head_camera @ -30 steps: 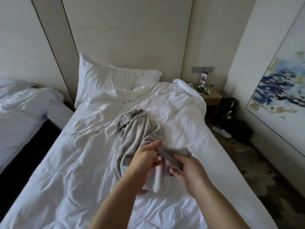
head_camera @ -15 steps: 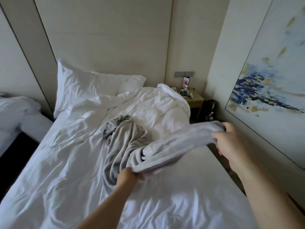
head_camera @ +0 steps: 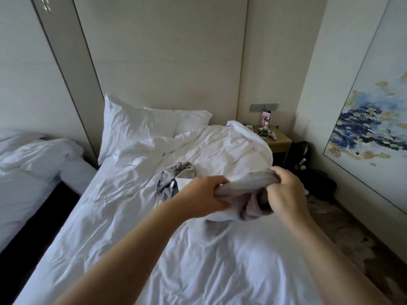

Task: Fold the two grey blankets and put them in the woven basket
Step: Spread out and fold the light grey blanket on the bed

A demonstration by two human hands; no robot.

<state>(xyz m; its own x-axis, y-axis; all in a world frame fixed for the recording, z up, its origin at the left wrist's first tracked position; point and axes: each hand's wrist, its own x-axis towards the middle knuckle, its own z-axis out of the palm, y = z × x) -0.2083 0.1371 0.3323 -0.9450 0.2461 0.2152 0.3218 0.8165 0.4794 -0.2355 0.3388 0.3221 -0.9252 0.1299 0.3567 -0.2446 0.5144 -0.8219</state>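
A grey blanket (head_camera: 246, 183) is bunched into a thick roll between my hands, lifted above the white bed (head_camera: 132, 216). My left hand (head_camera: 202, 197) grips its left end and my right hand (head_camera: 286, 190) grips its right end; loose grey folds hang below them. Another crumpled heap of grey blanket (head_camera: 174, 179) lies on the duvet just beyond my left hand; I cannot tell whether it is joined to the held one. No woven basket is in view.
Pillows (head_camera: 141, 126) lean at the headboard. A second bed (head_camera: 33, 168) stands to the left across a dark gap. A bedside table (head_camera: 279, 139) with small items, a dark bag (head_camera: 317, 179) on the floor and a wall painting (head_camera: 374, 128) are at the right.
My hands have come closer together and risen, gathering the blanket that was stretched to the right. More of the grey fabric has left the bed. The view tilted upward.
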